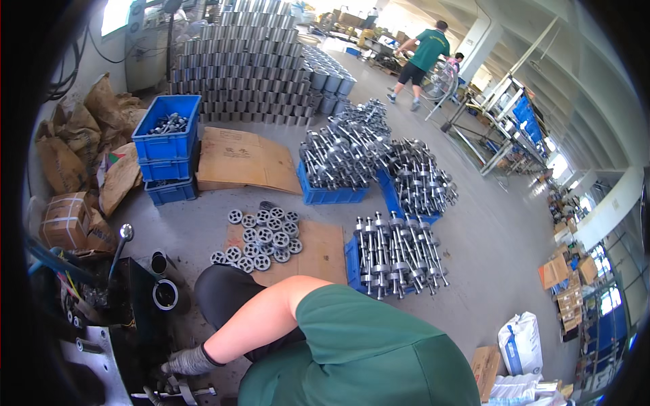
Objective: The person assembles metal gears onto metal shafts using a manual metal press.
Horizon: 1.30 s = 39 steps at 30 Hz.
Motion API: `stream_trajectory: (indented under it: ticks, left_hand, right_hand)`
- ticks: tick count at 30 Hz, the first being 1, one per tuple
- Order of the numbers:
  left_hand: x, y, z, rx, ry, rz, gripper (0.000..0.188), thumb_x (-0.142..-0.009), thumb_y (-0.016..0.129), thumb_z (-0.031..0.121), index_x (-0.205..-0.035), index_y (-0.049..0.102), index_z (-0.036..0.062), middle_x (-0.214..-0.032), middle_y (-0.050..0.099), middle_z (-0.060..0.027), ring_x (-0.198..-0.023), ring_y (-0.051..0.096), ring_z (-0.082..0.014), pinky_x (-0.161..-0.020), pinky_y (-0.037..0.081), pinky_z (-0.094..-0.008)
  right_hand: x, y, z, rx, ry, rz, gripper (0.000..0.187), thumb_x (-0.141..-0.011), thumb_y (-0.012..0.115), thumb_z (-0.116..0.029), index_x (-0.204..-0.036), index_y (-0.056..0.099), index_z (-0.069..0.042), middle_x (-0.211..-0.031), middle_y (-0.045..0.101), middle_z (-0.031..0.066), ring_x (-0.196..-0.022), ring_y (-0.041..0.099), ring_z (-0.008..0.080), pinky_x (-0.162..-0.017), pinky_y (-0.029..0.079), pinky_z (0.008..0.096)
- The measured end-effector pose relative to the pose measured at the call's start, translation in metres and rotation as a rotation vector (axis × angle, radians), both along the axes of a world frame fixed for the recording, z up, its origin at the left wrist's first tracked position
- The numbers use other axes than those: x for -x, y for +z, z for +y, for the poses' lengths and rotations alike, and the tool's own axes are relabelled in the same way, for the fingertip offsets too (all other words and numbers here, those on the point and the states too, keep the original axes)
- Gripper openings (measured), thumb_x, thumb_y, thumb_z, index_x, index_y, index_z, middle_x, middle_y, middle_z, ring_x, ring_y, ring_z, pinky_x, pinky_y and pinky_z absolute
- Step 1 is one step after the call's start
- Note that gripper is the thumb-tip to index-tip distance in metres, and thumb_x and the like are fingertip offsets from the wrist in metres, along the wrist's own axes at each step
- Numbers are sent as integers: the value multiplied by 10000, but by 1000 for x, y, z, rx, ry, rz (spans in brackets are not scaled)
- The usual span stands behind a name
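Your right arm (261, 321), bare below its green short sleeve (338, 308), is bent, crossing just below your dark-clad knee (220, 287). Your gloved right hand (188, 361) lies below and left of that knee, its grip lost in shadow; your torso (386, 358) leans on the knee's right.

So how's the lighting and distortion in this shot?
Head view: window blown white at upper left; ceiling bowed toward the right rim; black corners; machine deeply shadowed at lower left, leaving the gloved hand's fingertips hard to make out; rods fairly crisp.
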State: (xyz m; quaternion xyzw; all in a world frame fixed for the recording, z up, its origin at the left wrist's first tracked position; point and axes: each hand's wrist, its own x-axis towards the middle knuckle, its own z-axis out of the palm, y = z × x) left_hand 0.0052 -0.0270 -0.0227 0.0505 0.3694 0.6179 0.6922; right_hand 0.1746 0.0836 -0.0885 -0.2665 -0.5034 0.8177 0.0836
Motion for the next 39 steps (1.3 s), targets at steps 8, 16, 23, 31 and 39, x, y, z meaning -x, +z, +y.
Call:
stream_trajectory:
  ticks: [8, 16, 23, 31, 39]
  left_hand:
    - [-8, -18, 54, -101, 55, 219, 619, -1019, 592, 549, -1396, 567, 59, -1279, 604, -101, -1168, 579, -261, -995, 486, -458]
    - [-41, -17, 93, -241, -34, 412, 577, -1034, 586, 486, -1426, 543, 64, -1301, 630, -104, -1167, 616, -252, -1025, 502, -436]
    - [-47, -6, 97, -283, -73, 951, 603, -1021, 604, 489, -1426, 555, 44, -1394, 586, -174, -1230, 593, -334, -1037, 494, -526]
    - [-56, 2, 99, -365, 16, 1137, 456, -1061, 583, 338, -1345, 589, -18, -1327, 620, -246, -1152, 628, -367, -956, 547, -517]
    - [-101, 31, 95, -358, 66, 1179, 451, -1033, 636, 288, -1306, 579, -67, -1257, 650, -226, -1112, 644, -340, -943, 569, -446]
  right_hand:
    - [-10, 55, -2, 130, -260, -230, 477, -994, 490, -629, -1115, 720, -229, -1002, 722, 72, -894, 678, 276, -838, 510, 532]
    - [-40, 41, 12, 113, -521, -203, 451, -1004, 509, -552, -1140, 711, -171, -1001, 720, 106, -874, 677, 304, -775, 528, 533]
    - [-51, 37, 26, 349, -524, -71, 389, -1017, 505, -497, -947, 671, -153, -812, 660, 63, -762, 612, 246, -763, 500, 440]
    - [-43, 31, 33, 556, -595, 17, 396, -1029, 485, -507, -1013, 656, -150, -815, 656, 77, -742, 629, 265, -737, 514, 456]
    - [-55, 36, 23, 241, -559, -242, 395, -999, 518, -519, -1122, 609, -154, -1012, 661, 110, -932, 648, 302, -835, 516, 499]
